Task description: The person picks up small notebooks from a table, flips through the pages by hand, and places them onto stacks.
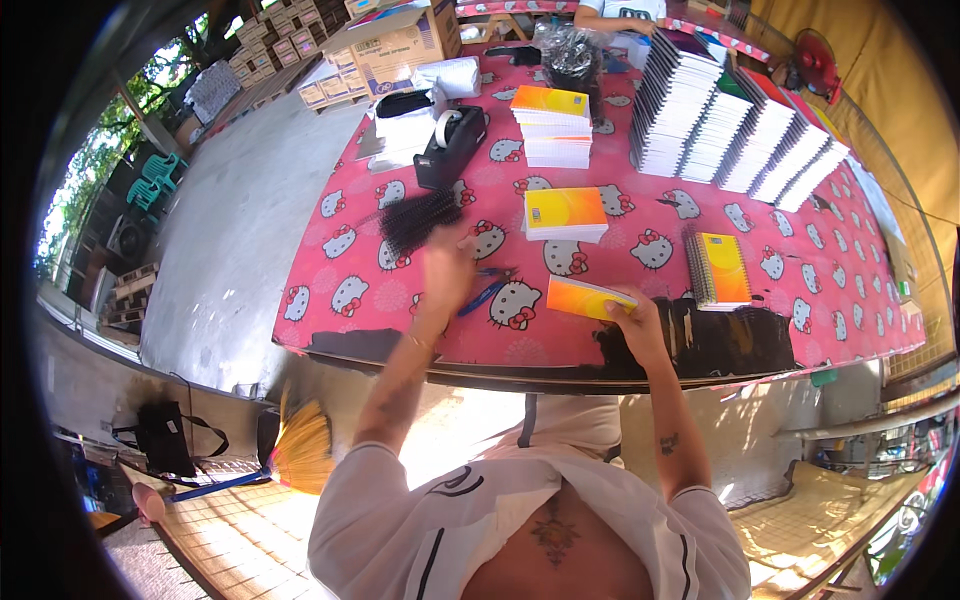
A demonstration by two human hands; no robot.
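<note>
My right hand [638,322] grips the right end of a small yellow-orange notepad [580,298], held just above the table's near edge. Blurred by motion, my left hand [450,268] is at the near side of a pile of black spiral binding coils [415,222]; its fingers are too smeared to read. Blue-handled pliers [484,295] lie between the two hands. Beyond the held pad sits a short stack of yellow-covered pads [565,214], with a taller stack [552,125] behind it. Spiral-bound yellow notebooks [720,270] lie to the right.
A black tape dispenser [450,148] stands beyond the coils. Tall stacks of spiral notebooks [680,105] line the far right of the pink table [640,262]. Cardboard boxes [400,50] rise behind, near a black plastic bag [572,60]. Another person [622,12] is across the table.
</note>
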